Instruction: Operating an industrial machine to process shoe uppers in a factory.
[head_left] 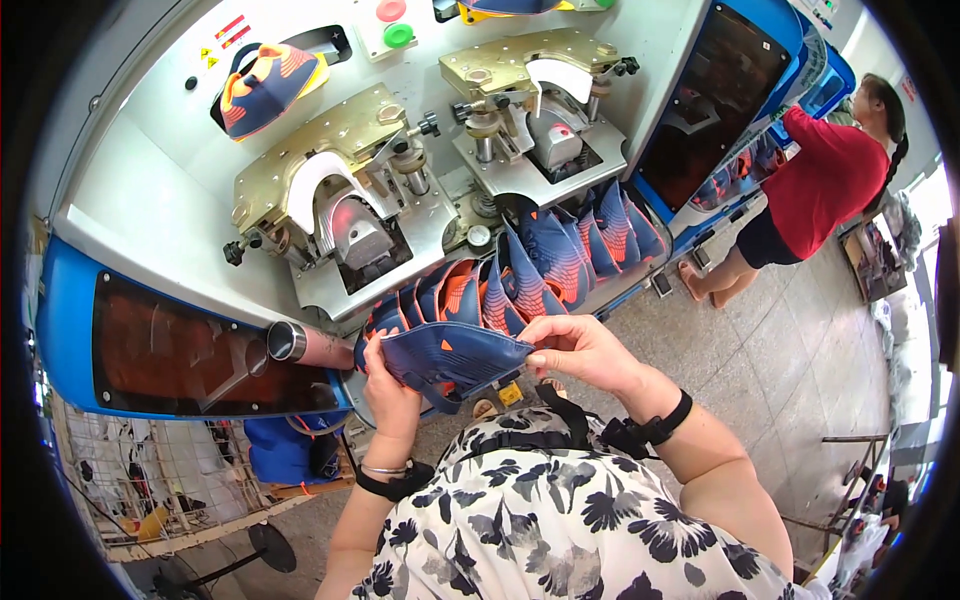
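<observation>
Fingers of the left hand (392, 395) grip the left end of a navy upper (450, 358), thumb up along the edge; some fingers hidden behind it. Right hand (590, 352) pinches the right corner between thumb and forefinger, other fingers curled. Upper is held in front of the torso, between both hands, small orange triangle near its top edge, a loose strip hanging below. Black straps on both wrists, left strap (395, 484) and right strap (662, 428); thin bracelet (384, 470) on left wrist too.

Just beyond the upper: row of uppers (545, 262), navy and orange, standing packed along the machine front. Left end of the row is partly covered by the held one. Pink tumbler (318, 350) with silver end lies tilted just left of the left hand, over a dark panel (200, 345).

Machine behind has two stations: left press (375, 120) and right press (535, 60), each with a white arched pad and a grey form, red light on both forms. Round gauge (479, 236) between them. Another upper (265, 98) sits up left by the back wall; green button (398, 36) above.

Far right: co-worker (835, 175), red top, standing at another blue machine. Wire rack (160, 465) and blue bag (285, 452) lower left.
</observation>
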